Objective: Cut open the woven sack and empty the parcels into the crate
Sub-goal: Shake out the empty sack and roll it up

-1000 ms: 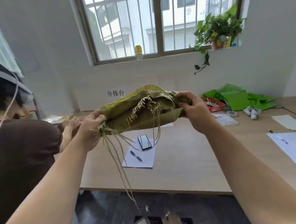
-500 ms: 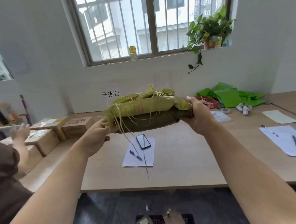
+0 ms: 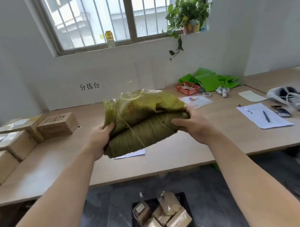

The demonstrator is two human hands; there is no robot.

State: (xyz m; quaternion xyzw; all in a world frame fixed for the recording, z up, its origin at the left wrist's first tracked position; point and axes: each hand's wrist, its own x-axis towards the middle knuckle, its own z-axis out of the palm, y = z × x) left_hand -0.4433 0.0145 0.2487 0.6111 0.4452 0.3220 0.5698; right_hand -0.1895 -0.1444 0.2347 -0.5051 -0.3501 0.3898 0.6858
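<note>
The olive-green woven sack (image 3: 142, 120) is folded into a thick bundle and held above the wooden table (image 3: 190, 156). Frayed strands hang off its left end. My left hand (image 3: 100, 137) grips the bundle's left end, and my right hand (image 3: 192, 125) grips its right end. On the dark floor below, at the frame's bottom, a black crate (image 3: 183, 198) holds several brown cardboard parcels (image 3: 168, 214) wrapped in clear tape.
Several cardboard boxes (image 3: 57, 125) are stacked on the table's left side. A paper sheet (image 3: 132, 154) lies under the sack. To the right lie papers with pens (image 3: 263, 116), a phone (image 3: 281, 110), a red basket (image 3: 187, 88) and green bags (image 3: 211, 79).
Both hands have folded the sack into a tighter bundle and lowered it toward the table. The view has tilted down and right, and the person at the left has left the frame.
</note>
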